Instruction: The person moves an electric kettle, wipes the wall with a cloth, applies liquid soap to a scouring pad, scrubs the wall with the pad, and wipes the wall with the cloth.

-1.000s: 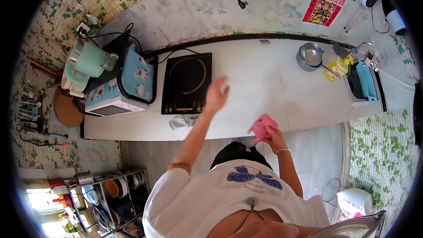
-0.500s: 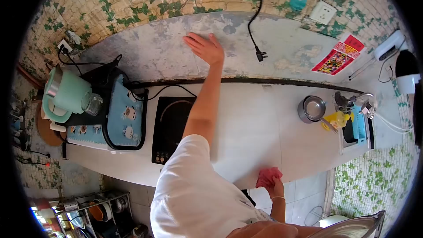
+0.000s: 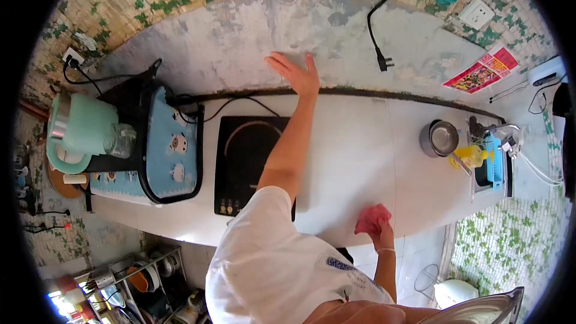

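Observation:
My left hand (image 3: 297,75) is stretched out against the grey wall panel (image 3: 240,42) behind the counter, its fingers apart and holding nothing. Beneath that forearm lies a black induction cooktop (image 3: 240,150), partly covered by the arm and white sleeve. At the counter's front edge, my right hand (image 3: 384,237) is closed around a crumpled pinkish-red cloth (image 3: 372,219). The cloth is over the white countertop (image 3: 342,156); whether it presses on the surface I cannot tell.
Left stands a black rack with a blue cow-print mat (image 3: 174,162) and a mint-green kettle (image 3: 90,123). A saucepan (image 3: 441,138), yellow bottle (image 3: 471,156) and blue basket (image 3: 494,162) stand by the sink at right. A black plug (image 3: 384,61) hangs down the wall.
The camera view has shifted slightly. My left hand sits lower on the wall panel, its fingers spread wider. My right hand has carried the cloth a little forward over the counter edge.

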`<state>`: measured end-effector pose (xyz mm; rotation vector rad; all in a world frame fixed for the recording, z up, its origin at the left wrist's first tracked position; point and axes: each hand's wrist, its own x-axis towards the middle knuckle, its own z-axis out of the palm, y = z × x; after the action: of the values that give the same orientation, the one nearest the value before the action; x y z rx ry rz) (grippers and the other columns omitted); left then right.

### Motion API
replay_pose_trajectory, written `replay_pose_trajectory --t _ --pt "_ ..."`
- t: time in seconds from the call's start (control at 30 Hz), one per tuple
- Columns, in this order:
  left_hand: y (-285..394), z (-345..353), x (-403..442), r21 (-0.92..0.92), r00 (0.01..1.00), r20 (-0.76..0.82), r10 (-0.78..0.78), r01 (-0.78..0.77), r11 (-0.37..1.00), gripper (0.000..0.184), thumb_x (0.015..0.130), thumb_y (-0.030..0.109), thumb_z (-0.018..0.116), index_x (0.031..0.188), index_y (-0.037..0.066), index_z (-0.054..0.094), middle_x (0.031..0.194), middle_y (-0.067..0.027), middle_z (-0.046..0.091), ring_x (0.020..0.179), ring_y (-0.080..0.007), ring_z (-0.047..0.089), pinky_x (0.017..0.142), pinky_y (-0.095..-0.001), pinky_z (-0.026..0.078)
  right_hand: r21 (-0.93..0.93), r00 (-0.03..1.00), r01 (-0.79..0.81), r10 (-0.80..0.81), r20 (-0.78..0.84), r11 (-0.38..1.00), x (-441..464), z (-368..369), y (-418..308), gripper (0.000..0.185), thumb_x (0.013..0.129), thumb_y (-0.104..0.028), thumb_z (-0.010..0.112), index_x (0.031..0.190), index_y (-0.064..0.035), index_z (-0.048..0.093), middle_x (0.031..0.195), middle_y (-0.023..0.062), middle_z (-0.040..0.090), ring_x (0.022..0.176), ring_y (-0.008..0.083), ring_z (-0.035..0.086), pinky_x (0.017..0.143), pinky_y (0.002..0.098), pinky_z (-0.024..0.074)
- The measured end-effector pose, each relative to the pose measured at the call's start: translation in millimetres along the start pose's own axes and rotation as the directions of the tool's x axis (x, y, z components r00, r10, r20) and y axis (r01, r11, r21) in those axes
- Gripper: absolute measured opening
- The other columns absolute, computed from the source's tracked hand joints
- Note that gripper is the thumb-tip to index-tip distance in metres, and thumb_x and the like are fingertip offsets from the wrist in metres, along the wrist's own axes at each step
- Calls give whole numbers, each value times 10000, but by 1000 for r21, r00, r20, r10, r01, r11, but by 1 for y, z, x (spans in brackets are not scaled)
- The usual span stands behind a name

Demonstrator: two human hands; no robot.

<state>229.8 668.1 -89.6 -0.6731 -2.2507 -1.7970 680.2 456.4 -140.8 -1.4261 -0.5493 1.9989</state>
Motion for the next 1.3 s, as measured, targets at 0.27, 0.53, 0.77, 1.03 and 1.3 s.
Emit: replay_pose_trajectory --t 0.27,0.53,0.77,1.03,1.3 --pt "-76 -143 -23 645 538 725 -430 -310 699 355 926 320 488 1236 164 561 1265 -68 557 1169 -306 509 1055 -513 288 -335 994 -102 84 -68 936 2 -31 1 414 925 -245 518 1288 -57 450 1190 94 573 1065 232 577 806 374 536" --pt "-146 -180 -18 726 616 672 -411 -438 530 497 996 373 293 1446 162 278 1503 -42 254 1382 -245 232 1127 -521 169 -402 993 -115 92 -75 908 2 -37 8 441 899 -228 524 1291 -40 448 1172 104 571 1028 225 595 791 364 534" --pt "-151 -166 1 709 545 704 -456 -504 494 444 986 326 351 1382 128 371 1415 -70 383 1342 -245 298 1105 -501 235 -657 989 75 -139 -45 750 29 -72 40 449 879 -211 560 1276 -26 462 1160 91 568 1040 176 564 820 343 504" --pt "-182 -218 -34 563 619 763 -186 -496 661 424 944 329 471 1315 124 450 1356 -124 415 1262 -304 386 1069 -467 298 -543 996 -52 3 -92 838 11 -50 50 420 872 -225 579 1250 -74 475 1107 43 566 951 156 558 742 299 497" --pt "-151 -420 -89 502 976 185 113 -193 843 368 851 319 631 1076 31 583 979 -122 611 946 -327 567 809 -422 459 -531 995 -91 51 -91 843 -3 -35 44 371 882 -210 574 1215 -72 483 1144 41 553 970 153 553 774 321 499"
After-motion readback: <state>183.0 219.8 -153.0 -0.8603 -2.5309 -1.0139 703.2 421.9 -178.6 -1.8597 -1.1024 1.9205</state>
